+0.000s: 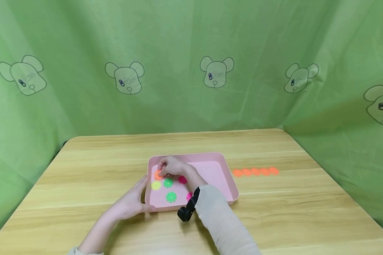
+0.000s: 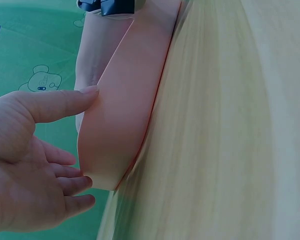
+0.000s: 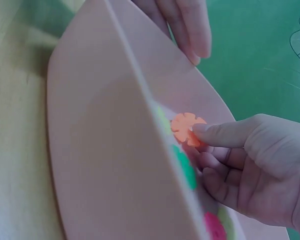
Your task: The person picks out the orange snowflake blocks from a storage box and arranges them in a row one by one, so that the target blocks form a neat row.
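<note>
A shallow pink tray (image 1: 214, 174) holds several notched plastic snowflake discs. At its left end my right hand (image 1: 173, 165) pinches an orange snowflake disc (image 3: 185, 128) between thumb and fingers, close over the tray's floor. Near it lie a yellow disc (image 1: 156, 185), a green disc (image 1: 168, 182) and a second green disc (image 1: 171, 197). My left hand (image 1: 131, 202) is spread about the tray's near left corner. Its thumb touches the front wall (image 2: 127, 95), and its nearly straight fingers lie along the left side.
To the right of the tray, several orange discs (image 1: 256, 171) lie in a row on the wooden table (image 1: 306, 212). Two pink discs, one of them this disc (image 1: 182, 180), are partly hidden by the right forearm. A green curtain (image 1: 172, 113) hangs behind the table.
</note>
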Action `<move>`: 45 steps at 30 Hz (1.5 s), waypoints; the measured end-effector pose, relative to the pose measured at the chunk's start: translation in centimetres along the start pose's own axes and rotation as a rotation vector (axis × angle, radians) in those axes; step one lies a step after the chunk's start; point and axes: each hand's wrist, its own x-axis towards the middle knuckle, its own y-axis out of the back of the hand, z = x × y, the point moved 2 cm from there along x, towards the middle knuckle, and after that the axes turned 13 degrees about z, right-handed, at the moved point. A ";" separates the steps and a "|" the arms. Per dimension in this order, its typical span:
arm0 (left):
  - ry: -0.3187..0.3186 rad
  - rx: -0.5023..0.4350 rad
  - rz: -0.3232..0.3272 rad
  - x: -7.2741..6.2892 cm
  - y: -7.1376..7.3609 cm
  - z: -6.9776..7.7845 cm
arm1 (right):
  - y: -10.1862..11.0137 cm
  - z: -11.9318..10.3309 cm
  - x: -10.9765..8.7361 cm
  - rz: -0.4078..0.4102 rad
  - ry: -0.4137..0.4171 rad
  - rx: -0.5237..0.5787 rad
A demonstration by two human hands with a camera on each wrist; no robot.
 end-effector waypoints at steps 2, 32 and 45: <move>-0.003 -0.002 0.001 -0.1 0.0 0.0 | 0.1 0.0 -0.1 0.006 -0.027 0.022; 0.001 0.001 0.020 -0.1 -0.1 0.1 | 8.0 1.9 -2.7 0.163 -0.094 0.384; 0.005 0.010 0.021 0.0 -0.3 0.0 | 14.1 4.8 -7.8 0.253 -0.077 0.429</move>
